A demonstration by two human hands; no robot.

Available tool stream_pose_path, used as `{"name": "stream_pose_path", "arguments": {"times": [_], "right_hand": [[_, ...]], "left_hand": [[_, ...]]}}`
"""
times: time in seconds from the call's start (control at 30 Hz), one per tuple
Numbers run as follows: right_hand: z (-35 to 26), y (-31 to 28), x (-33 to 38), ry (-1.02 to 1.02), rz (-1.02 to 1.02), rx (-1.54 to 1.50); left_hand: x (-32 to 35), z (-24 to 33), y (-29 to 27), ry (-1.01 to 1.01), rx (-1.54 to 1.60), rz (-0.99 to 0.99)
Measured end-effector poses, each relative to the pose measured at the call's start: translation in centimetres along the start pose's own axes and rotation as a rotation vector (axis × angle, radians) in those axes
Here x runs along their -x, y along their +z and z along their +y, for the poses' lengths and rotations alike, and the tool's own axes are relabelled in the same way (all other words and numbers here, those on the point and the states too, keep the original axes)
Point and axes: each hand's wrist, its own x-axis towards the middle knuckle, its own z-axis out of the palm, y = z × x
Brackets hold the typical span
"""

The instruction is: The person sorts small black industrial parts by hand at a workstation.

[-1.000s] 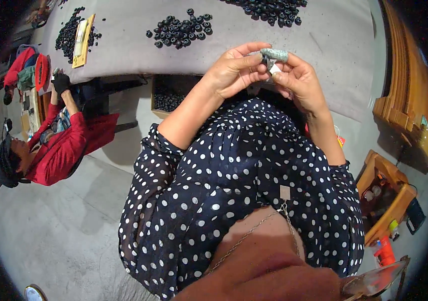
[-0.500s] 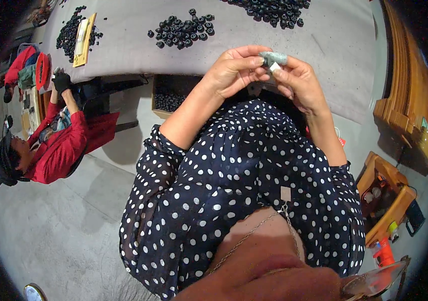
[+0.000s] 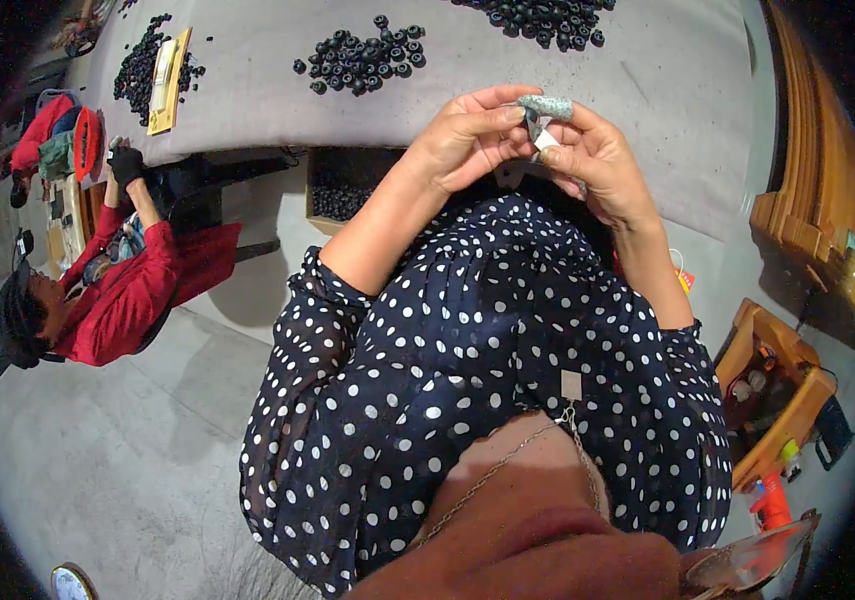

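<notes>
Here, your left hand (image 3: pixel 467 140) and right hand (image 3: pixel 592 160) meet fingertip to fingertip, both pinched on the small grey-green piece (image 3: pixel 545 106) — it lies crosswise atop them, above the table (image 3: pixel 667 90) edge, equally near to each.

One head-worn fisheye view looks steeply down, close over the person's chest; grey table (image 3: pixel 267 95) beyond.

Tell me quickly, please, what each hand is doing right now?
Left hand: closed, fingers pinched on the small grey-green piece.
Right hand: closed, pinching the same piece from the other side, above the grey table.
</notes>
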Motion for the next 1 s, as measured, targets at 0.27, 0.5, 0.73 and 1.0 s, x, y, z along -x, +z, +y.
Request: {"name": "stream_pose_path", "arguments": {"times": [0.27, 0.5, 0.73, 1.0], "right_hand": [[0.7, -0.6, 0.1, 0.017, -0.038, -0.09], [0.8, -0.4, 0.0, 0.043, -0.008, -0.112], [1.1, -0.4, 0.2, 0.02, -0.024, -0.073], [1.2, -0.7, 0.3, 0.058, -0.029, -0.141]], "left_hand": [[0.4, 0.0, 0.0, -0.008, -0.023, -0.011], [0.6, -0.4, 0.0, -0.04, -0.078, 0.006], [0.4, -0.4, -0.9, -0.021, -0.093, 0.015], [0.2, -0.7, -1.0, -0.023, -0.085, -0.028]]}}
